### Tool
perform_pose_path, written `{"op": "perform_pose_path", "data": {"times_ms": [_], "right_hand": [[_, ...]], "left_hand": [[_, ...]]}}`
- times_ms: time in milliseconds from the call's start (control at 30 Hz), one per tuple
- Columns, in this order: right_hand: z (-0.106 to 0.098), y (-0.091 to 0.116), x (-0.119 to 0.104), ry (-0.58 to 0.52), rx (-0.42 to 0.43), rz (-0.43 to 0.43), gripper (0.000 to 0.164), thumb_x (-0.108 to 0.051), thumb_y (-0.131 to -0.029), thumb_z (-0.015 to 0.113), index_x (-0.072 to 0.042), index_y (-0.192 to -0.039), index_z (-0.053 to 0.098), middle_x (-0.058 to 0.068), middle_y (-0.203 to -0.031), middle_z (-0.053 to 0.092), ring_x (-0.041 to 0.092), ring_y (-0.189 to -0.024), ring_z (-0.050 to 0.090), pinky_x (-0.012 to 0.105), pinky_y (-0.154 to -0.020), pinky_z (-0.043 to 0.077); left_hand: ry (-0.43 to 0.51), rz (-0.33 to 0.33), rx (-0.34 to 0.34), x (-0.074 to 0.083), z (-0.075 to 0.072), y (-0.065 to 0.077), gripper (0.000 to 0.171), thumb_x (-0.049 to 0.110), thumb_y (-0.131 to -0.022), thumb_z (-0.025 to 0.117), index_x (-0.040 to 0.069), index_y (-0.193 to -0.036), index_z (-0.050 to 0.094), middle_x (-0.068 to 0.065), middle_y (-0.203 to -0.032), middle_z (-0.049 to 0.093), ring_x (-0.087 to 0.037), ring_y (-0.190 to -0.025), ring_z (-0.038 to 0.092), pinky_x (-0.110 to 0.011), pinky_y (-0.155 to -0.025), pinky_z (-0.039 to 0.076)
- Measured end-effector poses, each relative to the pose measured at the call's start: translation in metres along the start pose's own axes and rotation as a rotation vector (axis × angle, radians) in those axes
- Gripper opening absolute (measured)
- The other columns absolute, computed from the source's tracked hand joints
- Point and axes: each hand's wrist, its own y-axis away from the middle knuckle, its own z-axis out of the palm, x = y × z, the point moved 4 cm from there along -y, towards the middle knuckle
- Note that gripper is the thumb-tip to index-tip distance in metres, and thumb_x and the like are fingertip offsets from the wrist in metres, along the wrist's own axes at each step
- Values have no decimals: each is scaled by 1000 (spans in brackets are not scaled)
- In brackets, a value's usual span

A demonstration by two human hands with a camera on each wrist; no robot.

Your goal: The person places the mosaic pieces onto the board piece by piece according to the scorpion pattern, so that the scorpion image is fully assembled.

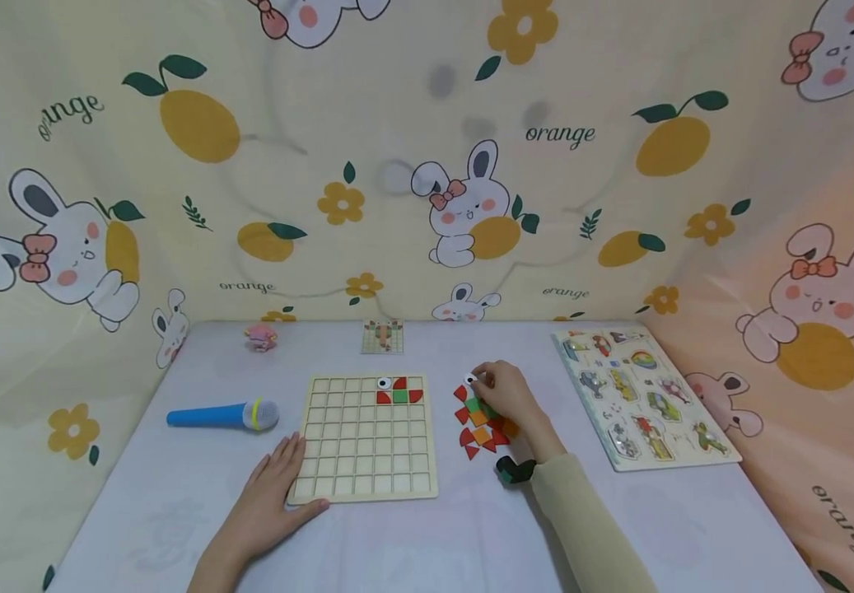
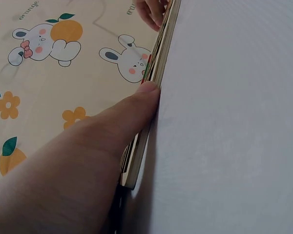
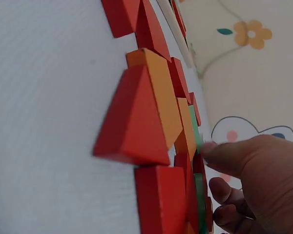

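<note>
My left hand [image 1: 267, 498] rests flat at the wooden grid board [image 1: 352, 445], fingers along its left edge and thumb at the front-left corner. In the left wrist view, the thumb [image 2: 122, 117] presses the board's side edge. Toward its back right, the board holds a round white eye piece [image 1: 385, 384], a green square [image 1: 400, 397] and red quarter-round pieces [image 1: 415, 397]. My right hand [image 1: 508, 391] pinches another white eye piece [image 1: 470, 379] at its fingertips, over a pile of red, orange and green pieces [image 1: 480, 436]. Its thumb tip [image 3: 212, 150] overlaps a green piece in the right wrist view.
A blue toy microphone [image 1: 212, 416] lies left of the board. At the back are a small pink object [image 1: 260, 337] and a square pattern card [image 1: 382, 337]. A picture puzzle board [image 1: 649, 403] lies on the right. A printed cloth backdrop [image 1: 367, 123] surrounds the table.
</note>
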Motion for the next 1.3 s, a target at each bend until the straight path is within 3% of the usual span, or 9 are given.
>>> {"op": "perform_pose_path", "data": {"times_ms": [167,400,633,833,1300], "right_hand": [[-1,-2,-2,7,58,-7,26,-19,-102,70,-6,-124,74,10,-99,64,24,-87,57,36,-77,57],[6,-5,-7,53,77,64,38,-38,-96,79,-5,-115,73,9,-94,62,24,-87,57,34,-74,55],[7,-10,-9,84,56,50,36,-30,-98,77,-7,-125,74,12,-105,65,27,-92,57,41,-82,58],[7,-12,-8,65,55,66,34,-29,-99,77,-6,-124,75,13,-109,64,28,-96,58,42,-88,59],[8,-15,-9,60,72,70,34,-27,-99,76,-5,-125,74,13,-108,65,27,-95,58,41,-87,59]], "left_hand": [[5,-2,-8,0,-1,-1,117,74,-89,68,-1,-166,23,-19,-175,18,-41,-163,13,-63,-131,10],[-1,-4,-18,-1,0,0,117,75,-89,68,0,-167,22,-18,-176,17,-41,-163,13,-64,-131,10],[-10,-8,-18,-3,1,1,118,76,-89,67,0,-167,22,-18,-175,17,-42,-163,13,-64,-131,10],[-12,-6,-10,-2,1,0,118,77,-88,66,0,-167,22,-18,-175,18,-41,-163,13,-63,-131,10],[-4,-1,-12,-1,0,0,117,75,-89,68,0,-167,22,-18,-176,17,-41,-163,13,-64,-131,10]]}}
